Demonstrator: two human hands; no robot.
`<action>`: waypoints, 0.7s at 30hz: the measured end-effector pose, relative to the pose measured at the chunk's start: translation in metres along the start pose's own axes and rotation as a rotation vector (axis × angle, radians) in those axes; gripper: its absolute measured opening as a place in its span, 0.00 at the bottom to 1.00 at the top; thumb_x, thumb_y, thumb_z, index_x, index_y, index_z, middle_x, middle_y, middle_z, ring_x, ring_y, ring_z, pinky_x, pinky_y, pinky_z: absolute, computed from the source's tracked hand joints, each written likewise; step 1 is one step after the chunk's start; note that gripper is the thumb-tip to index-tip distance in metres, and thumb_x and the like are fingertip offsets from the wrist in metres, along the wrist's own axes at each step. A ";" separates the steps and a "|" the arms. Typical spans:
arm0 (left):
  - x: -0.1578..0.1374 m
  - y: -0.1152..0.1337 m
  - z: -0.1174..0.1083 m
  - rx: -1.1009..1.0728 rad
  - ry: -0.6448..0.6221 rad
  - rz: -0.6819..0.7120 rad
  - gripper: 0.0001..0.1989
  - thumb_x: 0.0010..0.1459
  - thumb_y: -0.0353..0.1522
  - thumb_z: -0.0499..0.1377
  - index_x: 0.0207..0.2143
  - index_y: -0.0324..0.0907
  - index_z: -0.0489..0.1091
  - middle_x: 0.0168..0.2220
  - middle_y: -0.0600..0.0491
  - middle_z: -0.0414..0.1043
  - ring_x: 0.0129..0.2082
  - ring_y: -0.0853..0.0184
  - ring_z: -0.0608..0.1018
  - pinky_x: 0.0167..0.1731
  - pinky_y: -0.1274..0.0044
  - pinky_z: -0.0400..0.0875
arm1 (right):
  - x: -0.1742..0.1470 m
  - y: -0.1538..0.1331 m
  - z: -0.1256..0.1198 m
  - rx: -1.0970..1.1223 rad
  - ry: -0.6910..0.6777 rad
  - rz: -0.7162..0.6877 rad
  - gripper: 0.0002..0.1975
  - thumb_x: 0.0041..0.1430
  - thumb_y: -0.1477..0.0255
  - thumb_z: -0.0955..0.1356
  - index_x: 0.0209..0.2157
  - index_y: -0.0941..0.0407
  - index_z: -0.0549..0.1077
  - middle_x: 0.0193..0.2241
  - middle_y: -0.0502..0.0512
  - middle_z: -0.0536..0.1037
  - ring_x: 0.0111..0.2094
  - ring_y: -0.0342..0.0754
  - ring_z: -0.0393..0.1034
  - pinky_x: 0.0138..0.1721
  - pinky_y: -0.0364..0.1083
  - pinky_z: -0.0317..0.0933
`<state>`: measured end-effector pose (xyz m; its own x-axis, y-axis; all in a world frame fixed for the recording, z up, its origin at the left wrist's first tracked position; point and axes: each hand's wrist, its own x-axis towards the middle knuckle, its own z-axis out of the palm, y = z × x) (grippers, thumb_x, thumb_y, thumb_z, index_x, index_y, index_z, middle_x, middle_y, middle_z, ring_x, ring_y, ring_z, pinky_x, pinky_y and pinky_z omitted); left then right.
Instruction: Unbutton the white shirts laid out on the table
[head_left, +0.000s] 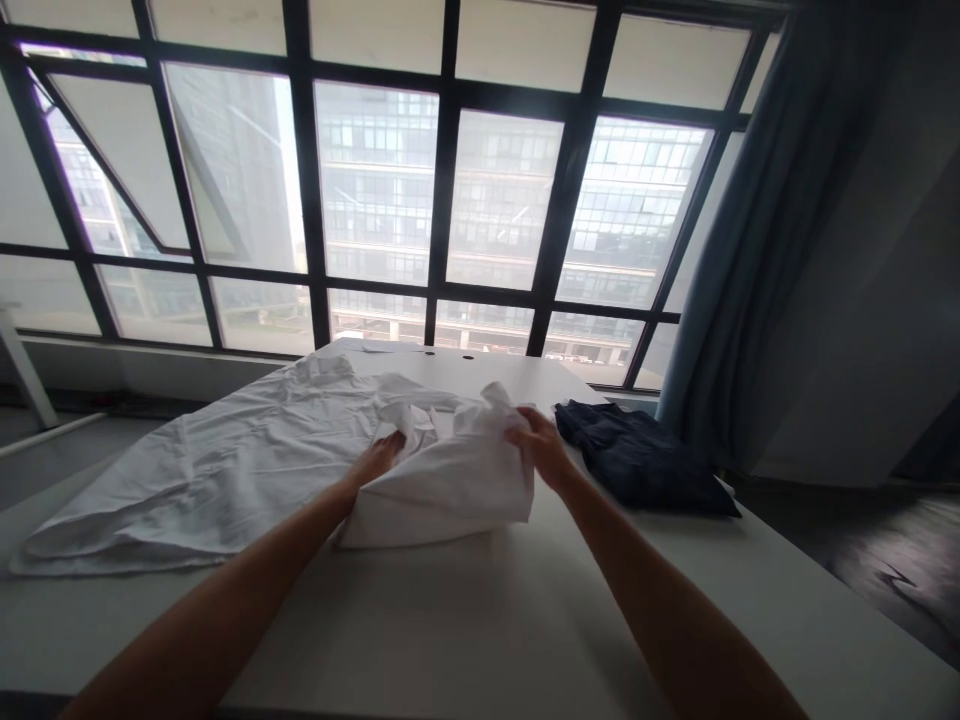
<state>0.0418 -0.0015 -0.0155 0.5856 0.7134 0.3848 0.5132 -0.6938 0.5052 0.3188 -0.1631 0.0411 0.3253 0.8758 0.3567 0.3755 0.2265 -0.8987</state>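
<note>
Thing in hand: a white, partly folded cotton-like garment (pixel 442 480) is lying on the white table (pixel 480 620), near the middle, in front of the person.
Left hand: the left hand (pixel 382 452) is resting on the left upper edge of the folded bundle; the fingers are curling into the cloth, but I cannot tell if they are really pinching it.
Right hand: the right hand (pixel 541 447) is gripping the crumpled top corner of the bundle, the fingers closing together on the fabric.
Handling: the cloth is looking light, soft and limp, without any stiffness; it is probably sagging and wrinkling wherever it is not supported.
Where to hold: the edges and corners of the fold are seeming the best places, one for each hand.
Around: a spread white sheet-like cloth (pixel 217 470) is touching the bundle on its left; a dark blue folded garment (pixel 645 455) is lying just beside it on the right, apart.
Background: large windows with dark frames (pixel 442 200) and a blue curtain (pixel 750 250).
</note>
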 end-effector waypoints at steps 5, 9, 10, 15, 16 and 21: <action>-0.011 0.019 -0.022 0.457 0.344 -0.098 0.28 0.50 0.35 0.67 0.52 0.35 0.65 0.56 0.32 0.66 0.59 0.43 0.66 0.55 0.59 0.64 | -0.016 -0.006 -0.066 0.299 -0.520 0.080 0.30 0.42 0.48 0.73 0.42 0.54 0.75 0.33 0.56 0.79 0.33 0.51 0.75 0.38 0.50 0.67; -0.017 0.048 -0.038 0.485 0.372 -0.031 0.19 0.55 0.37 0.65 0.45 0.37 0.68 0.47 0.38 0.73 0.50 0.48 0.73 0.50 0.62 0.66 | -0.014 0.003 -0.034 0.099 -0.590 0.084 0.29 0.49 0.47 0.72 0.39 0.59 0.77 0.34 0.60 0.80 0.38 0.54 0.77 0.46 0.56 0.67; -0.019 0.054 -0.038 0.454 0.294 0.007 0.15 0.57 0.37 0.64 0.43 0.38 0.70 0.45 0.40 0.74 0.47 0.51 0.75 0.49 0.64 0.66 | -0.014 0.005 -0.018 -0.001 -0.540 0.045 0.28 0.51 0.48 0.72 0.39 0.59 0.78 0.35 0.61 0.81 0.39 0.55 0.76 0.47 0.56 0.67; -0.031 0.063 -0.028 0.276 -0.313 0.227 0.19 0.52 0.42 0.68 0.43 0.41 0.75 0.46 0.46 0.76 0.46 0.55 0.77 0.47 0.70 0.67 | -0.025 0.010 0.049 -0.356 -0.621 -0.327 0.29 0.53 0.55 0.73 0.53 0.54 0.76 0.54 0.63 0.75 0.54 0.59 0.70 0.53 0.56 0.64; -0.032 0.062 -0.027 0.255 -0.381 0.253 0.21 0.50 0.43 0.68 0.44 0.42 0.76 0.46 0.46 0.76 0.45 0.56 0.77 0.45 0.72 0.67 | -0.029 0.009 0.056 -0.438 -0.651 -0.396 0.30 0.53 0.56 0.74 0.56 0.53 0.74 0.55 0.63 0.74 0.55 0.59 0.68 0.55 0.56 0.62; -0.030 0.058 -0.031 0.159 -0.422 0.220 0.17 0.59 0.44 0.60 0.32 0.38 0.76 0.28 0.51 0.75 0.27 0.67 0.73 0.28 0.79 0.61 | -0.029 0.001 0.068 -0.896 -0.596 -0.363 0.21 0.62 0.57 0.67 0.51 0.53 0.78 0.45 0.62 0.79 0.46 0.56 0.73 0.48 0.52 0.63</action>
<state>0.0345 -0.0595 0.0261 0.8768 0.4691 0.1060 0.4189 -0.8532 0.3106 0.2510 -0.1594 0.0123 -0.3046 0.9381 0.1651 0.9269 0.3319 -0.1753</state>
